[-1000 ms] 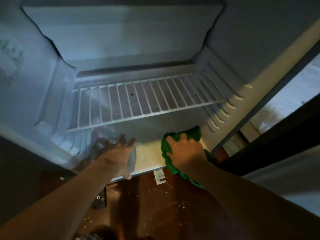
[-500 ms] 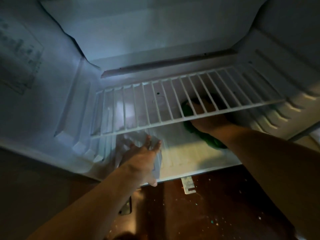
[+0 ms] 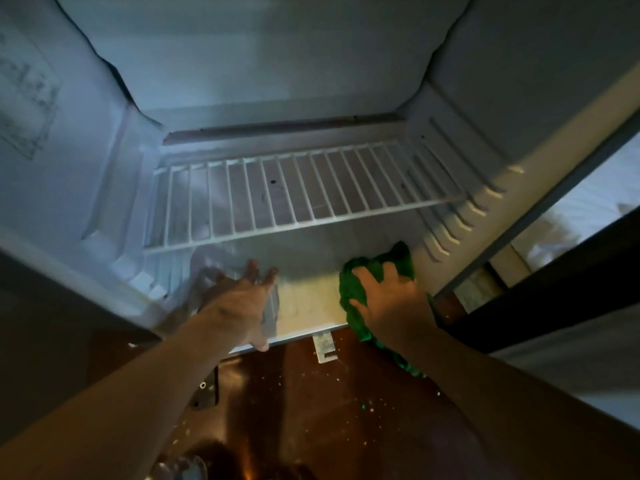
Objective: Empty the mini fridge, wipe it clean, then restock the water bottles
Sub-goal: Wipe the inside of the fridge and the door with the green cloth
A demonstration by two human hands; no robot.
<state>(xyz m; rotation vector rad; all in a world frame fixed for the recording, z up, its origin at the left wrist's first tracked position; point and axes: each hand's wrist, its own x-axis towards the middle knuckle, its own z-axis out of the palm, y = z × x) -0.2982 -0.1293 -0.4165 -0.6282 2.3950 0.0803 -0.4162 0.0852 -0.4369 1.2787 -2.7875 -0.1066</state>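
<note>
Looking down into the open mini fridge: interior lit from the left side, white wire shelf seated level in the side-wall ribs, nothing resting on it

Right hand: fingers curled and closed over a bunched green cloth, palm down, pressing it onto the fridge floor at the front right corner, just beside the right inner wall. Part of the cloth hangs past the front lip, under the wrist

Left hand: fingers spread, palm down, resting flat on a clear plastic piece at the left of the fridge floor, below the shelf. Thumb reaches to the front lip. What the plastic piece is cannot be told; it is translucent and blurred

Floor panel between the two hands: bare, yellowish, with faint marks

Outside the cabinet: dark wooden floor with scattered pale specks; a small metal bracket sticks out below the front lip, between the forearms. Fridge door edge runs diagonally at right

Water bottles: a clear rounded object at the bottom edge may be one; too dark to confirm
</note>
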